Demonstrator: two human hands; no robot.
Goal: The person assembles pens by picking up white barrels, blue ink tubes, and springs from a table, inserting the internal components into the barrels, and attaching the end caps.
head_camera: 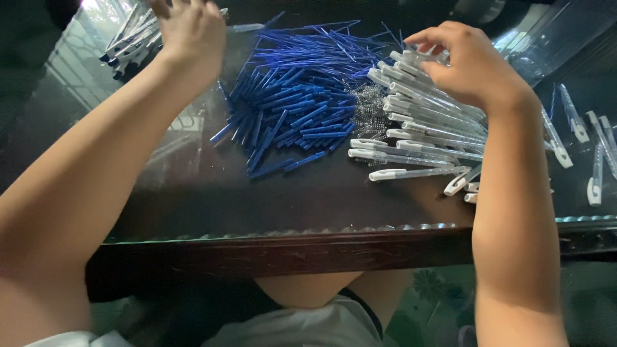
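While both forearms extend over the glass-topped table, the parts lie as follows:
Left hand: raised at the far left, just beside the finished pens; fingers curled inward, their tips cut off by the frame edge, so any grip cannot be told
Right hand: resting on the pile of clear pen barrels; fingers bent, tips touching the topmost barrels, no barrel visibly clamped
Clear pen barrels: stacked at centre right, white clips pointing left; a few loose ones lie apart at the far right
Blue tips: heaped at centre, left of the barrels
Blue refills: thin tubes fanned behind the tips
Springs: small metal cluster between tips and barrels
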